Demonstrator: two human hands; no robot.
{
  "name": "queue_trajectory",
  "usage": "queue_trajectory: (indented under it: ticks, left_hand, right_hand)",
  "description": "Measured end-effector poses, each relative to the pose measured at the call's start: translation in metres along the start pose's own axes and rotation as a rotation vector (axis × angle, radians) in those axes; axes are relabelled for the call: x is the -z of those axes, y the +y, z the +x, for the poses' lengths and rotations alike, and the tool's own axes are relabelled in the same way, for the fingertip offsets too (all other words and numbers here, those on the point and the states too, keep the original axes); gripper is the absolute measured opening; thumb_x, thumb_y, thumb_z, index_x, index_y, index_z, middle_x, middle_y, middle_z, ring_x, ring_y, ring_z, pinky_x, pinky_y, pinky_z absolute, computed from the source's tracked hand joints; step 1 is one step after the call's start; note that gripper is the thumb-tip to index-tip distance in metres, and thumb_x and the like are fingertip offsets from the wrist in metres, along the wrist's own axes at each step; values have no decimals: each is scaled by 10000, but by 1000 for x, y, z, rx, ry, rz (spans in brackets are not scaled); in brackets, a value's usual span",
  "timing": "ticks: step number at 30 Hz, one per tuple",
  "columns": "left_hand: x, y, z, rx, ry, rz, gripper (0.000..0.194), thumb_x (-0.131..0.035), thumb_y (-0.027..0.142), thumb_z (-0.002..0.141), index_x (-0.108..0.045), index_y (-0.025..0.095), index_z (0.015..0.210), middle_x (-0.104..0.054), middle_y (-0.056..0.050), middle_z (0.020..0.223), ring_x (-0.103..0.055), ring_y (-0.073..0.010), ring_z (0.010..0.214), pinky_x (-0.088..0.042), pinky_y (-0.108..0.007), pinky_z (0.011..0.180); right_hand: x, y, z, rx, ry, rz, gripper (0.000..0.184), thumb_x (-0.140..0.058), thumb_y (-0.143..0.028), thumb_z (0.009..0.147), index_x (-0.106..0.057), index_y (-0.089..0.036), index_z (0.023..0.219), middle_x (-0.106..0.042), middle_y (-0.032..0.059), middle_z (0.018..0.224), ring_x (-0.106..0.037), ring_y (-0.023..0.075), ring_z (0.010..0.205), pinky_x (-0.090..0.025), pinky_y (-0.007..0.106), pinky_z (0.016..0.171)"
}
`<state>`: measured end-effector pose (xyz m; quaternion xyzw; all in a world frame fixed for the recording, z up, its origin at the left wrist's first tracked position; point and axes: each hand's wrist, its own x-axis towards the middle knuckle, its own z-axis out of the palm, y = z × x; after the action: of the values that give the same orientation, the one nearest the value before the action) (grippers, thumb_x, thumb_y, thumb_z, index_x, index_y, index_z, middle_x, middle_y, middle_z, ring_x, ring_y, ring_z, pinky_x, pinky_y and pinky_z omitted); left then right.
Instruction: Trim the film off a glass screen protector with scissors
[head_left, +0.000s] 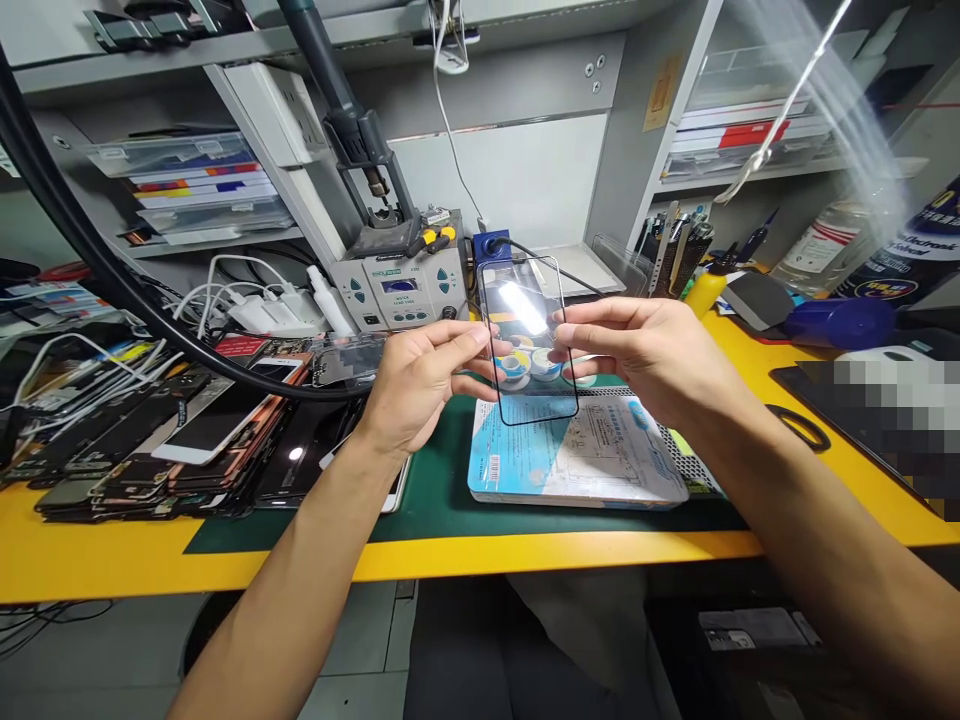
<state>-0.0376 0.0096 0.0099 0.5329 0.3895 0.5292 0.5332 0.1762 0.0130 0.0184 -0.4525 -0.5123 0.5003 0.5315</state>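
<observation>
Both my hands hold up a clear phone glass with a thin black border, tilted so that a bright light reflects in its upper half. My left hand pinches its left edge between thumb and fingers. On the opposite edge, my right hand grips with thumb and fingertips. Through the glass I see several small round tins with yellow, blue and white labels. Below it lies a flat blue-and-white box with printed text and a barcode, resting on the green mat.
Stacked phones and phone parts crowd the left side. Behind stands a soldering station, with a black cable arching across the left. A yellow bottle, a black tape ring and a blue spray can are at right.
</observation>
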Motion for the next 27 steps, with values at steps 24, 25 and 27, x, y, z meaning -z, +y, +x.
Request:
queue_trajectory:
  ticks: [24, 25, 27]
  left_hand:
    - [-2, -1, 0, -59, 18, 63, 271, -766, 319, 837, -754, 92, 983, -779, -115, 875, -699, -173, 676, -616, -266, 527]
    - [-2, -2, -1, -73, 22, 70, 270, -764, 324, 838, -753, 94, 979, -779, -114, 868, -698, -172, 674, -615, -266, 525]
    - [-2, -2, -1, -96, 29, 82, 268, -763, 331, 840, -752, 99, 975, -779, -109, 857, -695, -171, 665, -612, -266, 521]
  right_hand:
    - [0, 1, 1, 4, -28, -11, 299, -913, -346, 641, -806, -154, 843, -770, 43, 776, -657, 124, 617, -572, 227, 571]
    - [0, 1, 1, 4, -25, -11, 307, -911, -355, 641, -804, -153, 846, -772, 45, 781, -656, 124, 611, -573, 232, 572]
    - [0, 1, 0, 6, -25, -13, 321, -908, -363, 641, -802, -153, 859, -779, 52, 804, -657, 125, 607, -570, 238, 572]
